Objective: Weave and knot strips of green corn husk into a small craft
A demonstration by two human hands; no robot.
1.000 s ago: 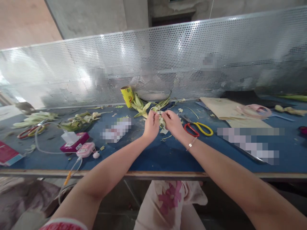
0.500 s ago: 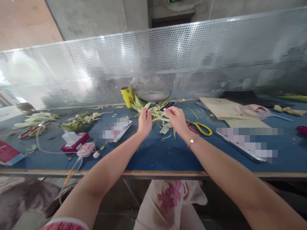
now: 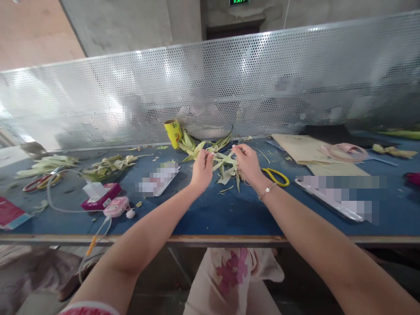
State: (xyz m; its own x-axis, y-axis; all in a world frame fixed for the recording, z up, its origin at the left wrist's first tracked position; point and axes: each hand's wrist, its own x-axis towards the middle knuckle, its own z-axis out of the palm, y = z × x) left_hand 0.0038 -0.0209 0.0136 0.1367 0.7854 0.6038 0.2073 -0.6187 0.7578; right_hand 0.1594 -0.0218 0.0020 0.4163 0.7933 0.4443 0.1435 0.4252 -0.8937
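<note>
Pale green corn husk strips (image 3: 224,161) stretch between my hands over the blue tabletop. My left hand (image 3: 201,171) pinches them from the left side, thumb against fingers. On the other side my right hand (image 3: 248,165) is closed on the strips too, with a thin bracelet at its wrist. Loose husk ends hang down between the hands. Just right of my right hand lie scissors, of which the yellow handle loop (image 3: 278,176) shows. Behind my left hand, a yellow labelled tube (image 3: 173,133) stands tilted beside more husk leaves (image 3: 187,142).
Left on the blue table (image 3: 197,216) are a phone (image 3: 167,177), a magenta power block (image 3: 101,197), a pink case (image 3: 116,206) with cables, red-handled scissors (image 3: 34,183) and husk piles (image 3: 113,167). Another phone (image 3: 331,201) and brown paper (image 3: 295,148) lie right. A perforated metal screen (image 3: 229,78) stands behind.
My hands have moved slightly apart, with the right going a little to the right, covering the red part of the scissors. Both keep hold of the husk strips.
</note>
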